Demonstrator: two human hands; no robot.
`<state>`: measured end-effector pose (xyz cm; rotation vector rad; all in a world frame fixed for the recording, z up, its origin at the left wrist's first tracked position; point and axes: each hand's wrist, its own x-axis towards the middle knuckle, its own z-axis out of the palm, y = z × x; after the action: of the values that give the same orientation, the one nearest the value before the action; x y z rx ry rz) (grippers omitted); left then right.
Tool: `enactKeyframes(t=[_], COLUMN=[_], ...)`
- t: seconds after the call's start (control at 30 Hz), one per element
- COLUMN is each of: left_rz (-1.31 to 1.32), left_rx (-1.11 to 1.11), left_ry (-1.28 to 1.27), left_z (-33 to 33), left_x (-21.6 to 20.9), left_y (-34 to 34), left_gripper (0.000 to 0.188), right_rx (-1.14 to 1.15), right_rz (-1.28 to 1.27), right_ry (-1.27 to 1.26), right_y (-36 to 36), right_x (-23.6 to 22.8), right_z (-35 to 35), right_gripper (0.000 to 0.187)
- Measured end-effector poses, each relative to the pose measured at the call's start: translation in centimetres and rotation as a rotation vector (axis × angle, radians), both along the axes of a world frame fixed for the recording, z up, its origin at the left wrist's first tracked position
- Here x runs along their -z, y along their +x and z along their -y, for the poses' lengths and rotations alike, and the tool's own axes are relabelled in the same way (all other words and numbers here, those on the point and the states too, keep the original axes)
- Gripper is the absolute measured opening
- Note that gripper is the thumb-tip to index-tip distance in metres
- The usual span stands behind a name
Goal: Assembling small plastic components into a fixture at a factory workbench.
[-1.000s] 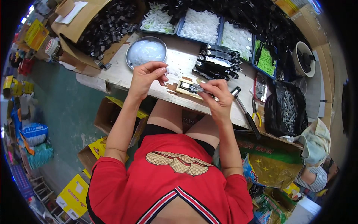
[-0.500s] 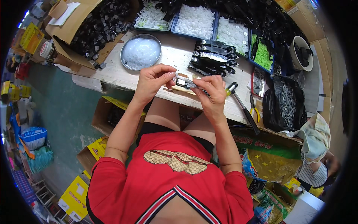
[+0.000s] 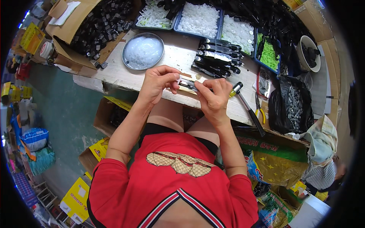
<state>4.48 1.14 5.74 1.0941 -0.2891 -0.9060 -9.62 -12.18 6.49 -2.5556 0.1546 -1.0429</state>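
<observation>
I watch a slim grey-and-silver part [image 3: 188,84] at the worktop's [image 3: 110,68] front edge, between the two hands. The right hand [image 3: 215,97] pinches its near end between thumb and fingers; the left hand [image 3: 157,83] grips a small white piece [image 3: 179,78] in its fingertips, right beside the other end. I judge the joining of these two is under way; whether they touch or are seated I cannot tell. Plenty seems left: toward the far edge, a blue tray [image 3: 195,35] brims with white plastic pieces, and a green-filled tray [image 3: 280,62] stands toward the right. Left of these, a round metal dish [image 3: 122,53] holds a pale, glossy mass. Near the right edge, a black plastic bag [image 3: 277,108] lies open on grey screw-like parts, with a white bowl [image 3: 318,65] of black pieces beyond it. A hammer [image 3: 249,109] lies across the front edge
</observation>
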Motion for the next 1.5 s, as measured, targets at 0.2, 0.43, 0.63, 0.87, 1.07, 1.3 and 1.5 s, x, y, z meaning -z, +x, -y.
enactKeyframes(t=[0.2, 0.43, 0.63, 0.87, 1.07, 1.3, 1.5], left_rz=[-0.022, 0.213, 1.077, 1.356, 1.339, 1.301, 1.263], left_rx=[0.062, -0.011, -0.151, -0.086, -0.066, -0.037, -0.019], left_ry=[0.087, 0.152, 0.241, 0.339, 0.372, 0.391, 0.386], left_z=[0.6, 0.9, 1.8, 3.4, 4.0, 4.1, 4.0], left_x=[-0.6, 1.0, 2.8, 3.9, 4.5, 4.3, 4.5], left_y=[-0.6, -1.0, -1.9, -3.1, -3.5, -3.6, -3.5], left_gripper=[0.011, 0.017, 0.016, 0.024, 0.024, 0.024, 0.024], right_rx=[-0.002, -0.011, 0.032, 0.058, 0.049, 0.0, -0.008], right_rz=[0.036, -0.134, -0.265, -0.397, -0.461, -0.473, -0.486], right_ry=[-0.138, 0.294, 0.398, 0.323, 0.322, 0.309, 0.302], right_y=[-0.1, -1.7, -4.2, -4.5, -4.4, -3.9, -3.2], right_x=[0.3, 0.7, 2.0, 1.8, 1.6, 2.2, 2.2], right_z=[-0.1, 1.7, 4.7, 5.2, 5.4, 5.5, 5.3], right_gripper=[0.024, 0.018, 0.017, 0.016, 0.016, 0.016, 0.014])
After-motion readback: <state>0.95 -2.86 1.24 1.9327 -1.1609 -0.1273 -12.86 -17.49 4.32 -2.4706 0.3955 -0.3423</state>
